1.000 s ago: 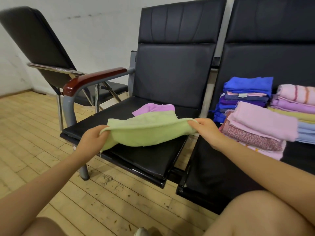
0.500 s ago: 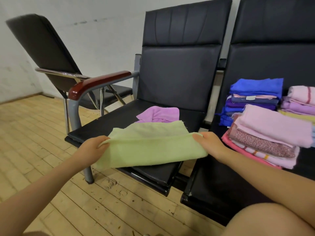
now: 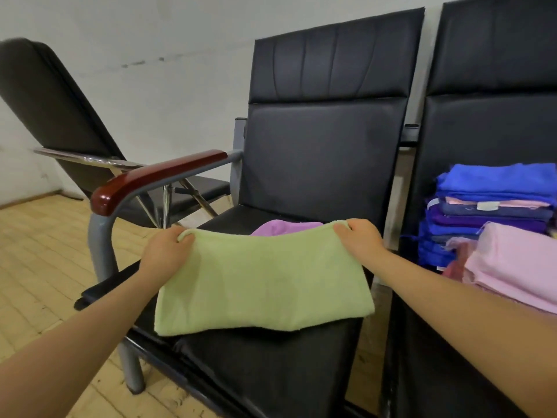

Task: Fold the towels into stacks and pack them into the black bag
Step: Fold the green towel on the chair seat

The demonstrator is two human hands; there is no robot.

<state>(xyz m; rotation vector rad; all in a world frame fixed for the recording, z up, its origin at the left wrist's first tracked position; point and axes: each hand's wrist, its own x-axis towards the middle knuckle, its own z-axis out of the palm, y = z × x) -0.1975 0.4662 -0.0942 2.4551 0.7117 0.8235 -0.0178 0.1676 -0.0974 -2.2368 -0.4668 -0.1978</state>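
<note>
The left hand (image 3: 165,254) and right hand (image 3: 360,239) are each pinching a top corner of the green towel (image 3: 262,282), which is draping onto the chair seat (image 3: 271,372). Folding looks underway; next probably calls for halving it again. No black bag is showing.

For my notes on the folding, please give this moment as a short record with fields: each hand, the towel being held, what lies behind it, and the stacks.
left hand: left hand grips the far left corner of the light green terry towel
right hand: right hand grips its far right corner
towel state: folded, resting on the black padded chair seat
behind it: purple cloth, partly hidden
stacks: blue and purple folded towels and pink folded towels on the next seat
black bag: not in view
</note>
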